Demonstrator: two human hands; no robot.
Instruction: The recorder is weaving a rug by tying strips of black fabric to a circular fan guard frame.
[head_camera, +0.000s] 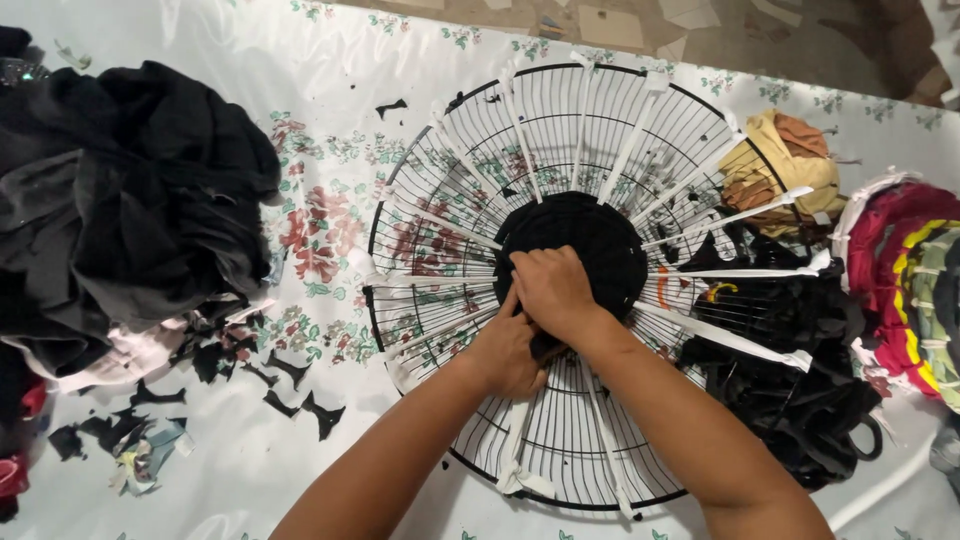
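A round black wire fan guard (470, 130) lies flat on a floral white cloth (330, 80). White fabric strips (630, 150) run like spokes from its centre to its rim. A disc of woven black fabric (590, 225) fills the centre. My right hand (552, 290) presses on the near edge of that black weave, fingers curled. My left hand (508, 352) sits just below and under it, pinching what looks like a black strip at the weave's edge; the strip itself is mostly hidden.
A large heap of black and grey cloth (120, 200) lies at left, with small black scraps (270, 370) near it. Black fabric strips (800, 380) pile at right. Yellow-brown cloth (785, 160) and a rolled multicoloured woven piece (910, 260) lie at far right.
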